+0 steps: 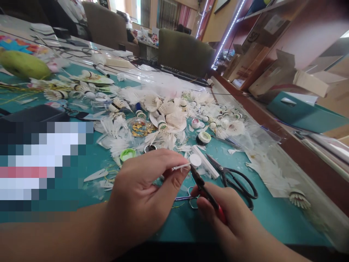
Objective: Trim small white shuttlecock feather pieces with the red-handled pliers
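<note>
My left hand [141, 193] is closed in a pinch on a thin white feather quill [181, 167] that points right. My right hand [231, 218] grips red-handled pliers [204, 191], whose dark jaws meet the tip of the quill. Both hands hover low over the teal table mat [272, 214] near its front edge. Black scissors [234, 180] lie just right of the pliers, apart from my hands. A small white cap [195, 160] and a white stick [205, 162] lie right behind the quill.
Several white shuttlecocks and loose feathers [169, 112] cover the middle of the mat, with a bag of gold sequins [140, 128] and a green lid [127, 154]. A clear plastic bag [269, 163] lies right. Two chairs [185, 51] stand behind; a wooden ledge [286, 138] runs along the right.
</note>
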`<state>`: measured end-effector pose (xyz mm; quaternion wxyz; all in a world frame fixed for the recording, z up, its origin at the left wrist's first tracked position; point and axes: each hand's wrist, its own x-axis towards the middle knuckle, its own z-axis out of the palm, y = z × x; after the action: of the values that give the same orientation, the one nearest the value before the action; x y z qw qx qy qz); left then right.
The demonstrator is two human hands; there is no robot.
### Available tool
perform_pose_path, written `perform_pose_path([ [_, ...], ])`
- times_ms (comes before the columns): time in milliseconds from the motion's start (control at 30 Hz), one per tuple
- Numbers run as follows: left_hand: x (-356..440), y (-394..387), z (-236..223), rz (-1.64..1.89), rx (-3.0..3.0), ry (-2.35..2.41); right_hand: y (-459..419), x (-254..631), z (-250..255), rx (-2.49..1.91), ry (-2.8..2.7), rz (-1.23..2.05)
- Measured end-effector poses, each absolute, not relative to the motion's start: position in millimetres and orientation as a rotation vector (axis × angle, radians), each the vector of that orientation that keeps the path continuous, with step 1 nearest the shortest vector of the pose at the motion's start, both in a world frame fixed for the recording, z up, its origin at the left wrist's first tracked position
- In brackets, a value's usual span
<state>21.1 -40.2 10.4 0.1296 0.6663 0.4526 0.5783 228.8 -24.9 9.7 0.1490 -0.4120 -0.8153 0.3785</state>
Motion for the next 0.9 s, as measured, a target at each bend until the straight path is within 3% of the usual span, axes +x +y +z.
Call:
perform_pose_path([
  [200,21,-40,11,1.705,1.898,1.317,-29,230,3,-1.245,-2.384,0.876],
  [533,15,-32,18,1.564,1.944,1.131,-1,256,36,-1.023,-2.078,2.023],
  [667,13,-33,17,1.459,1.947,1.133,7,264,31,-0.98,-2.01,2.147],
  [900,14,-34,18,1.407,1.903,1.2,9,259,36,-0.981,-2.093,2.021],
])
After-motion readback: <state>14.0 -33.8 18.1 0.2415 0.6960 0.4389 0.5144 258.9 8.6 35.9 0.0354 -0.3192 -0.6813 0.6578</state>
